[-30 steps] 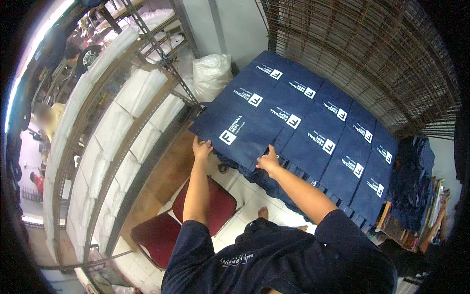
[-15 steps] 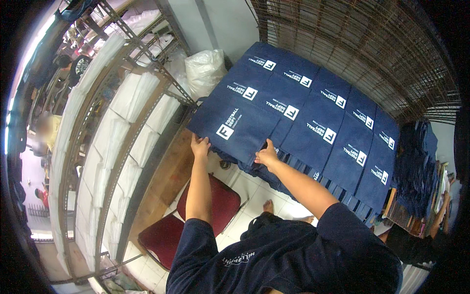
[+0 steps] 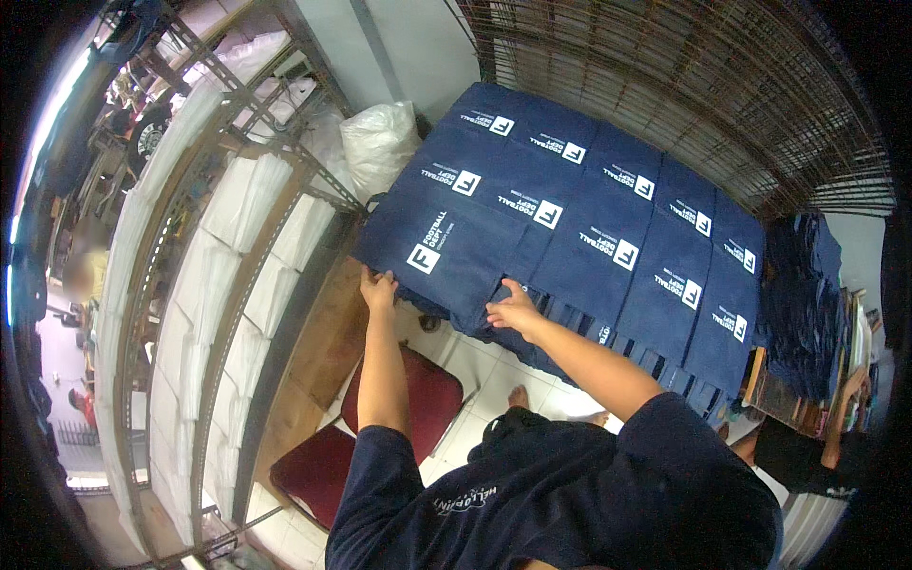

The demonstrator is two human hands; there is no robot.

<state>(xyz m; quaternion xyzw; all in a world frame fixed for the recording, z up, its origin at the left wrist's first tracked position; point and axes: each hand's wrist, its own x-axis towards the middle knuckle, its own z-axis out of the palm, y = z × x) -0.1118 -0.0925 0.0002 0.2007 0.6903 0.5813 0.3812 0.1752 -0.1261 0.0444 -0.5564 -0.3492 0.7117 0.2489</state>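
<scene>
Navy fabric pieces with white printed logos lie in overlapping rows on a broad table. At the near left corner lies one navy fabric piece (image 3: 456,242), its print turned differently from the others. My left hand (image 3: 379,286) pinches the near left edge of this piece, its fingertips partly under the cloth. With the thumb raised, my right hand (image 3: 516,312) grips the near right corner, and some of its fingers are hidden by fabric. Between my hands the near edge hangs a little over the table side. Right of my right hand, layered fabric edges (image 3: 608,332) show along the front.
Shelves with white stacks (image 3: 242,218) stand at left, and a white plastic sack (image 3: 378,142) sits beyond them. A dark red chair (image 3: 408,389) is below my left arm. A wire rack (image 3: 665,85) rises behind. Navy cloth (image 3: 807,285) hangs at right, near another person's arm (image 3: 845,408).
The table and cloth appear slightly farther left as the view shifts. Both my hands stay at the same fabric piece, the right one slightly nearer to me. The person at right has moved slightly.
</scene>
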